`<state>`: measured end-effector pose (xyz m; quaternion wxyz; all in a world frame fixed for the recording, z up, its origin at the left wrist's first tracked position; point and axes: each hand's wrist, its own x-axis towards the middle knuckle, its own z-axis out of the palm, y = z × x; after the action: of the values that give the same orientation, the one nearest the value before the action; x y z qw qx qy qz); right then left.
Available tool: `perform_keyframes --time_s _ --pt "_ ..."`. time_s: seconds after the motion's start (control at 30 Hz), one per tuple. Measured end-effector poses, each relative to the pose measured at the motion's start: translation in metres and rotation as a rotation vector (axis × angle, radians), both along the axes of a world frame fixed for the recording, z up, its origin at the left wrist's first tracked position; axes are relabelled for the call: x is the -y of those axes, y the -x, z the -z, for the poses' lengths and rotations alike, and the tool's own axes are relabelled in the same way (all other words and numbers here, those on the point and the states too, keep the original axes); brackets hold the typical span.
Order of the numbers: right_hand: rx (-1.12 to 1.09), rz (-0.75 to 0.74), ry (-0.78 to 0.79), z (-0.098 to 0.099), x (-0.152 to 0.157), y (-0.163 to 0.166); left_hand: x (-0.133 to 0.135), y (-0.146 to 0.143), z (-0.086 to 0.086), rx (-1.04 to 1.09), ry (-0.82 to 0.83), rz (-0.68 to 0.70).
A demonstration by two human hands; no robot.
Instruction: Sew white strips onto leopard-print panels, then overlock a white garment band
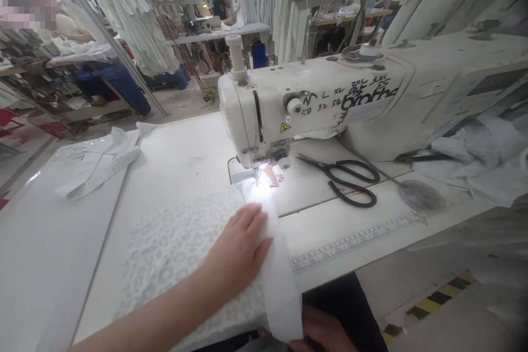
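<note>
My left hand [239, 247] lies flat with fingers stretched out on a pale leopard-print fabric [173, 253], just in front of the needle [258, 176] of a white sewing machine [313, 104]. A plain white strip [280, 275] runs from the lit needle area down over the table's near edge. My right hand [325, 333] sits low at the bottom edge, below the table, holding the strip's lower end; its fingers are mostly hidden.
Black scissors [350, 179] lie on the table right of the needle, beside a ruler tape [355, 242] along the edge. White fabric pieces [103, 168] lie at the far left, and a cloth pile [482, 159] at right. Other people work at tables behind.
</note>
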<state>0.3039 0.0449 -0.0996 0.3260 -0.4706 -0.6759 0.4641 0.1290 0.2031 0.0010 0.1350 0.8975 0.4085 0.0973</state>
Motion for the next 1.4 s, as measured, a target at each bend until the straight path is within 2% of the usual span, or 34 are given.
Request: perform_keyframes --time_s 0.07,0.17,0.33,0.5,0.57,0.67,0.77,0.87,1.0,1.4 --pt "-0.007 -0.026 -0.004 0.001 0.002 -0.001 0.008 0.002 0.003 0.013 -0.007 0.005" --pt "-0.031 -0.033 -0.018 -0.005 0.0 -0.001 0.001 0.005 0.005 0.019 -0.009 0.005" --pt "-0.141 0.082 -0.069 -0.024 -0.01 0.005 -0.036 0.005 0.002 -0.002 -0.034 0.003" --pt "-0.261 0.17 0.0 -0.031 -0.009 0.01 -0.069 0.001 -0.002 -0.021 -0.057 0.023" --pt "-0.272 0.197 0.014 -0.031 -0.005 0.01 -0.066 0.002 -0.004 -0.049 -0.054 0.022" --pt "-0.265 0.245 -0.001 -0.033 0.001 0.008 -0.039 0.012 -0.008 -0.084 -0.05 -0.089" --pt "-0.247 0.274 -0.014 -0.036 0.005 0.006 -0.005 0.036 -0.01 -0.105 -0.017 -0.224" --pt "-0.236 0.295 -0.018 -0.039 0.008 0.004 0.011 0.062 -0.006 -0.147 -0.017 -0.324" --pt "-0.236 0.304 -0.021 -0.043 0.01 0.002 0.003 0.079 -0.002 -0.195 -0.035 -0.335" --pt "-0.14 0.298 -0.063 -0.046 0.005 0.006 -0.018 0.078 -0.004 -0.204 -0.054 -0.279"
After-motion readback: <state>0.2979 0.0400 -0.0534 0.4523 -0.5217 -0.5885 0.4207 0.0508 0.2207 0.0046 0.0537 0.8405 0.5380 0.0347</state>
